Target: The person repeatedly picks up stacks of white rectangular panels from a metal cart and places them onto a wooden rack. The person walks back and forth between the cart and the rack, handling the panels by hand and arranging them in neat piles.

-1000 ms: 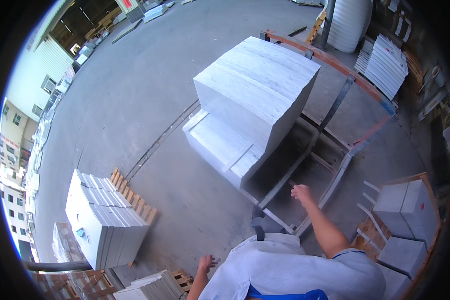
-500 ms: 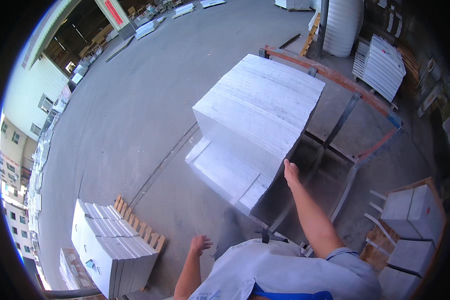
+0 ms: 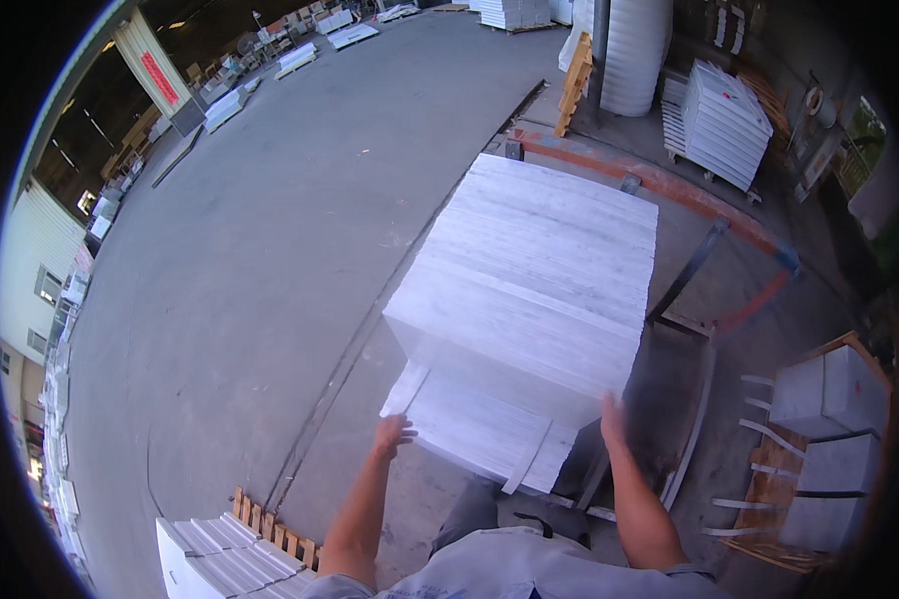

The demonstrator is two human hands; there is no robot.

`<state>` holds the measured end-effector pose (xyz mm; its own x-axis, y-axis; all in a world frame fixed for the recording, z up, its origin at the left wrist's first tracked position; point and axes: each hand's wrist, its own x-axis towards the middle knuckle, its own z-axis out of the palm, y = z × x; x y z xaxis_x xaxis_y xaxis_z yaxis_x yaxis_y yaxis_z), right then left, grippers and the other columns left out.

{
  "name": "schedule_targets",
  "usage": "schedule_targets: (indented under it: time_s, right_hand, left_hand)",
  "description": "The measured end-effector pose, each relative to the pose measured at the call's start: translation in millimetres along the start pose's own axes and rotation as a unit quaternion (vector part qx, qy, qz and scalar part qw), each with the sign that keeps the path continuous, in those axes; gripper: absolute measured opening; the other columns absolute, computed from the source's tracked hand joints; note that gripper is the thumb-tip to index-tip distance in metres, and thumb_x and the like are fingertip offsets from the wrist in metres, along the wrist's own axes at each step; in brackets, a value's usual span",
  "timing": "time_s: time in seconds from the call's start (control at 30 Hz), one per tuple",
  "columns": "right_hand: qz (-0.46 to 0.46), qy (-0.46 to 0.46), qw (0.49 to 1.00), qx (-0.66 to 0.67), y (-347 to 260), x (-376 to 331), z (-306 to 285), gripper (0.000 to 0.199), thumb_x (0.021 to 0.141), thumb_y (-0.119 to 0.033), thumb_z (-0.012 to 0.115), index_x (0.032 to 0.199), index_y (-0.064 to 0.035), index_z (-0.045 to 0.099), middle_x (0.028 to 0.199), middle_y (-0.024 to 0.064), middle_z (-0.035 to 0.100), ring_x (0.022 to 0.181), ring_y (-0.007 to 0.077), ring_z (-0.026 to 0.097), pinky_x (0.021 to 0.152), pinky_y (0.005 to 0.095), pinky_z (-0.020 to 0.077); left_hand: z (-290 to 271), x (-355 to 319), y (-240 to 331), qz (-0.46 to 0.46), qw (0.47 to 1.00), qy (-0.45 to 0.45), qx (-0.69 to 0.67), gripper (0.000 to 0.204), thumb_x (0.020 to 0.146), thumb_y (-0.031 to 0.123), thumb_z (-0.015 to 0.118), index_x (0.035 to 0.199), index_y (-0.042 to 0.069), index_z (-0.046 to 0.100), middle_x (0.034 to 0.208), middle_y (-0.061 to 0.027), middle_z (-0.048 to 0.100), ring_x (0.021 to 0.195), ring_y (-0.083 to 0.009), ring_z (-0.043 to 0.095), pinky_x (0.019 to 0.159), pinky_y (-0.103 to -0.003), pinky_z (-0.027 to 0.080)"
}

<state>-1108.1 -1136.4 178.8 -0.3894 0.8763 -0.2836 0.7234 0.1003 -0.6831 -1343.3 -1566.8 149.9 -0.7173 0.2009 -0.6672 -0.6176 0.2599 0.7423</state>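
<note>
Forward, left hand (image 3: 394,435) beside slab stack (image 3: 529,290), grip spread; right hand (image 3: 612,423) outstretched opposite, grip blurred, cannot tell.

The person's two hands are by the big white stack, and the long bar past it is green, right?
The long bar isn't green but mostly red, as the head view shows. The left hand and right hand are by the white stack.

Grey floor (image 3: 250,290) (dark-seamed), pale wall (image 3: 30,245) with windows (image 3: 47,286)

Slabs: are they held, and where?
Can't tell whether the slabs are held: left hand at their near-left corner, blurred right hand by their right edge.
</note>
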Motion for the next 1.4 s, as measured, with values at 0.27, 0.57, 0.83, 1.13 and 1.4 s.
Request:
schedule_targets:
  time_s: [0.27,0.57,0.83,1.13,1.4]
  right_hand:
    - [0.024,-0.011,0.995,0.099,34.9,14.5,22.7,0.067,0.086,-0.047,0.043,0.122,0.0090,0.039,0.120,0.0238,0.045,0.109,0.0320,0.046,0.088,0.0368,0.0406]
    - [0.100,-0.030,0.987,0.124,25.4,6.5,17.6,0.071,0.086,-0.050,0.043,0.128,0.0058,0.034,0.125,0.0203,0.043,0.105,0.0286,0.051,0.074,0.0344,0.0491]
    - [0.060,0.020,0.997,0.047,54.4,16.3,36.1,0.080,0.085,-0.055,0.041,0.128,0.0117,0.031,0.115,0.0263,0.050,0.087,0.0288,0.060,0.072,0.0322,0.0488]
    - [0.030,0.066,0.997,0.031,13.0,-18.0,19.6,0.076,0.085,-0.056,0.037,0.121,0.0119,0.039,0.115,0.0327,0.048,0.111,0.0421,0.045,0.093,0.0402,0.0354]
    - [0.053,0.059,0.997,0.015,23.5,-29.7,21.5,0.067,0.086,-0.054,0.036,0.114,0.0065,0.047,0.108,0.0306,0.053,0.104,0.0425,0.049,0.090,0.0437,0.0383]
  left_hand:
    - [-21.1,173.2,136.7,0.215,0.961,0.104,0.142,0.055,0.084,0.046,0.047,0.112,-0.001,0.051,0.090,-0.0066,0.053,0.075,-0.0162,0.052,0.060,-0.031,0.046]
    - [9.2,218.5,157.7,0.228,0.963,0.065,0.130,0.046,0.084,0.041,0.051,0.106,0.001,0.056,0.079,-0.0034,0.056,0.068,-0.0119,0.047,0.059,-0.026,0.039]
    - [8.6,216.9,150.4,0.284,0.910,0.172,0.246,0.047,0.085,0.042,0.052,0.102,-0.002,0.056,0.087,-0.0106,0.060,0.079,-0.0189,0.054,0.071,-0.030,0.043]
    - [10.2,183.2,153.9,0.203,0.963,0.098,0.149,0.050,0.084,0.048,0.050,0.108,0.005,0.051,0.096,-0.0084,0.056,0.083,-0.0202,0.053,0.058,-0.032,0.046]
    - [14.6,152.6,155.0,0.181,0.969,0.095,0.142,0.052,0.084,0.051,0.048,0.109,0.005,0.048,0.107,-0.0113,0.052,0.096,-0.0238,0.051,0.068,-0.043,0.047]
